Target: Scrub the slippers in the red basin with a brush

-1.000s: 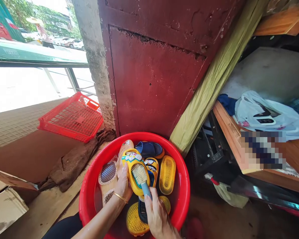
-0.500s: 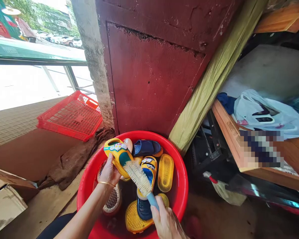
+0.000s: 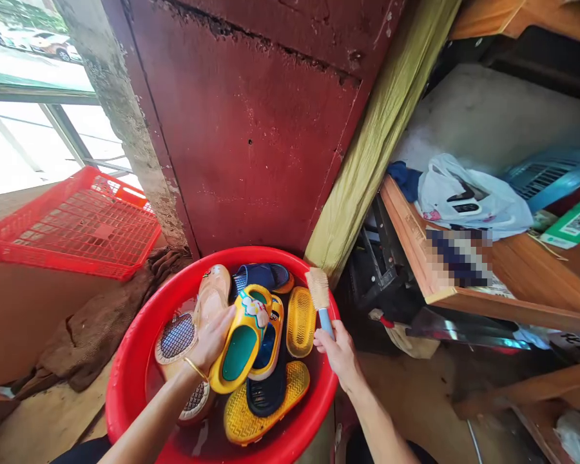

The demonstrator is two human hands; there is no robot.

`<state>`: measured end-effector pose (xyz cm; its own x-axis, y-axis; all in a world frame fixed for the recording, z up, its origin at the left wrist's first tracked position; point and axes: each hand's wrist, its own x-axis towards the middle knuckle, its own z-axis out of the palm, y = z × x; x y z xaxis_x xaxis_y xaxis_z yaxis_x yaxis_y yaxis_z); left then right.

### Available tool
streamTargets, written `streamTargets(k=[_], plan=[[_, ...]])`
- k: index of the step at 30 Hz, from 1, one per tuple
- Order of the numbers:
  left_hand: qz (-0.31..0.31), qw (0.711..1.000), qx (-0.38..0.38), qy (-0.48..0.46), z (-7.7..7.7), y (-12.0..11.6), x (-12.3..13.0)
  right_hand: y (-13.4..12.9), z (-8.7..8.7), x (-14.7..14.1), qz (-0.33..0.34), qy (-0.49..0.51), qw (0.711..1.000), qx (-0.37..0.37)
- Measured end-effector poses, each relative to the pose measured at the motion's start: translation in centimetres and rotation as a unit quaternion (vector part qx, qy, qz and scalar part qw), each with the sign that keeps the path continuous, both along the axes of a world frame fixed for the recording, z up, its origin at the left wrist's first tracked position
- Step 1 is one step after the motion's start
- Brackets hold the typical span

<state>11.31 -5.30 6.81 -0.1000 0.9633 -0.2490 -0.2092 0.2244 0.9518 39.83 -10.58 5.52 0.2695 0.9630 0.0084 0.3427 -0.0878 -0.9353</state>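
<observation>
My left hand (image 3: 213, 341) grips the left edge of a yellow slipper (image 3: 240, 351) with a green insole and a cartoon figure on its strap. This slipper faces up, low over the other footwear in a red basin (image 3: 125, 361). My right hand (image 3: 337, 351) is closed round the blue handle of a scrub brush (image 3: 318, 290), its pale bristles raised above the basin's right rim. Close by lie a blue-insoled yellow slipper (image 3: 267, 345), a beige shoe (image 3: 214, 289), a navy slipper (image 3: 261, 277), a yellow sole (image 3: 300, 322) and a dark slipper (image 3: 265, 393). Dark water shows between them.
A red plastic crate (image 3: 77, 225) stands at the left, beside a brown cloth (image 3: 96, 335). Behind the basin rises a dark red door (image 3: 241, 154), with a yellowish fabric bundle (image 3: 367, 154) leaning along it. On the right, a wooden shelf (image 3: 526, 270) bears a white plastic bag (image 3: 468, 200).
My right hand has lifted the brush off the yellow slipper and moved it right, over the rim. The slipper in my left hand has come lower and turned its insole upward. The view has shifted right.
</observation>
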Motion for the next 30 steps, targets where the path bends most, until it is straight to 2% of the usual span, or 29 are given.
streamTargets(k=[3, 8, 10, 12, 14, 16, 18, 24, 30], plan=[[-0.038, 0.984, 0.061, 0.163, -1.0, -0.2, 0.0, 1.7, -1.7, -0.5, -0.038, -0.100, 0.994, -0.010], [-0.009, 0.950, 0.130, 0.284, -2.1, -0.9, -1.1, 4.1, -4.2, -2.2, -0.071, -0.163, 0.983, -0.035], [-0.006, 0.924, 0.181, 0.337, -2.2, -1.7, -0.8, 4.7, -5.1, -2.7, -0.076, -0.180, 0.979, -0.051], [-0.031, 0.872, 0.249, 0.421, -2.3, -2.5, 0.0, 5.1, -5.8, -2.8, -0.077, -0.194, 0.975, -0.071], [-0.072, 0.795, 0.308, 0.517, -2.4, -3.1, 0.8, 5.5, -6.4, -2.5, -0.076, -0.204, 0.971, -0.095], [-0.106, 0.731, 0.311, 0.598, -2.7, -3.4, 1.4, 5.8, -6.8, -2.1, -0.074, -0.210, 0.968, -0.116], [-0.126, 0.698, 0.269, 0.652, -3.0, -3.6, 1.7, 6.0, -7.0, -1.8, -0.070, -0.210, 0.966, -0.131], [-0.173, 0.667, 0.181, 0.702, -4.1, -3.5, 2.2, 5.9, -7.0, -1.3, -0.073, -0.190, 0.971, -0.122], [-0.219, 0.670, 0.128, 0.698, -4.5, -3.3, 2.8, 5.4, -5.2, -1.1, -0.049, -0.186, 0.979, -0.072]])
